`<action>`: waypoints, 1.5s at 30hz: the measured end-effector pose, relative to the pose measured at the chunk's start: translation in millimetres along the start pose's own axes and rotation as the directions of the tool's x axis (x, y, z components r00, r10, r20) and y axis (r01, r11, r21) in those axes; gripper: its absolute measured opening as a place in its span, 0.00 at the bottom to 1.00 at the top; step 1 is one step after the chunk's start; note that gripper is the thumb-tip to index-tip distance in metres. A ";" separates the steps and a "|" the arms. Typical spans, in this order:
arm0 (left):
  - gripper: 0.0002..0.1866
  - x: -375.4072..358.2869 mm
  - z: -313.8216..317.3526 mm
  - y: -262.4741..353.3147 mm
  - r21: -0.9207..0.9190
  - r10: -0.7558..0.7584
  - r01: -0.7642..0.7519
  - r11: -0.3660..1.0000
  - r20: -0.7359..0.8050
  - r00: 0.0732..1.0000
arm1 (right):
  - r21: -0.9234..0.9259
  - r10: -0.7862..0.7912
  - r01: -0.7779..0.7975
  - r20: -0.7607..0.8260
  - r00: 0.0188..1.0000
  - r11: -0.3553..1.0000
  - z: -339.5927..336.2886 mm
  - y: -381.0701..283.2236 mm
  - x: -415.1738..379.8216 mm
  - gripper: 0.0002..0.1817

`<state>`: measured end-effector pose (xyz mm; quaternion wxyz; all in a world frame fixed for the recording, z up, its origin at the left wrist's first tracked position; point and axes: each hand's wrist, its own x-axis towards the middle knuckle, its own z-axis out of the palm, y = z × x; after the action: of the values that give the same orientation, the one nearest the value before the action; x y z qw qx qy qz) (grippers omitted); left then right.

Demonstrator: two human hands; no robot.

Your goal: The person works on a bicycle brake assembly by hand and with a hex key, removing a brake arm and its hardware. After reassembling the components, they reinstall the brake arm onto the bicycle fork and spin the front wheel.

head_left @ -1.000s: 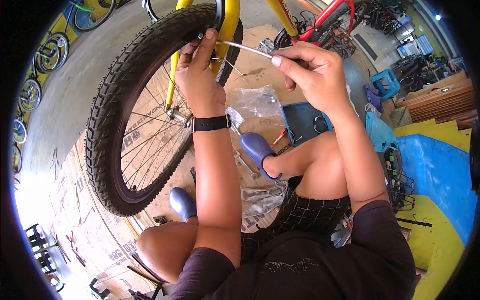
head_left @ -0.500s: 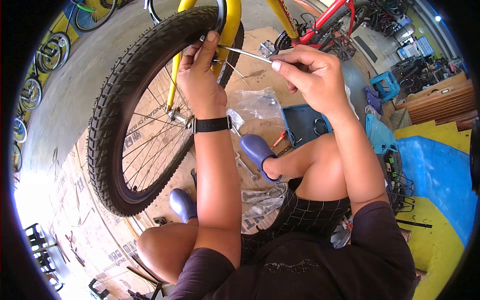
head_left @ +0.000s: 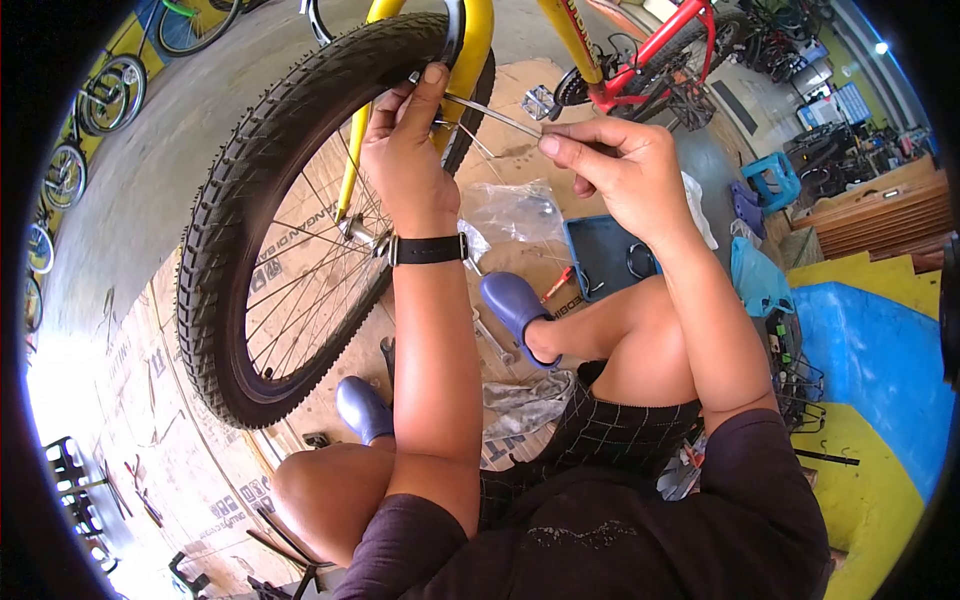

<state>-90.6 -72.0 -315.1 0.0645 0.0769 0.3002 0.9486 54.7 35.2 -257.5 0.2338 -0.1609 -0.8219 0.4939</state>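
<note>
While the left hand (head_left: 405, 150) pinches the rim at the far top of the tyre (head_left: 250, 190), the right hand (head_left: 620, 170) grips a thin metal rod (head_left: 495, 113) angled toward it; a slip could jab the thumb or bend a spoke (head_left: 300, 290).

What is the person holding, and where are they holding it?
The right hand pinches a thin metal rod at its near end. The left hand steadies its far end at the wheel.

A single head-worn fisheye camera looks steeply down and forward from close above the person's lap, toward the bicycle wheel (head_left: 290, 220).
</note>
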 end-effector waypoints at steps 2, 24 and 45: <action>0.07 0.6 -1.4 -1.2 -0.003 -0.004 0.004 1.000 -0.004 1.000 | -0.074 0.009 -0.007 0.033 0.999 0.997 1.4 6.6 0.1 0.11; 0.16 1.2 -3.3 -1.5 -0.092 -0.021 0.023 0.996 0.022 1.000 | -0.170 -0.095 0.107 0.077 0.993 0.980 36.1 20.1 -3.0 0.13; 0.19 0.3 -2.1 -6.4 -0.107 0.051 -0.051 0.993 -0.005 0.999 | 0.187 0.053 -0.065 0.068 0.996 0.980 44.5 23.2 -6.3 0.08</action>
<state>-90.9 -67.9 -320.4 0.0438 0.0797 0.2469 0.9648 36.6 10.0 -297.4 0.2071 -0.1468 -0.7729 0.5815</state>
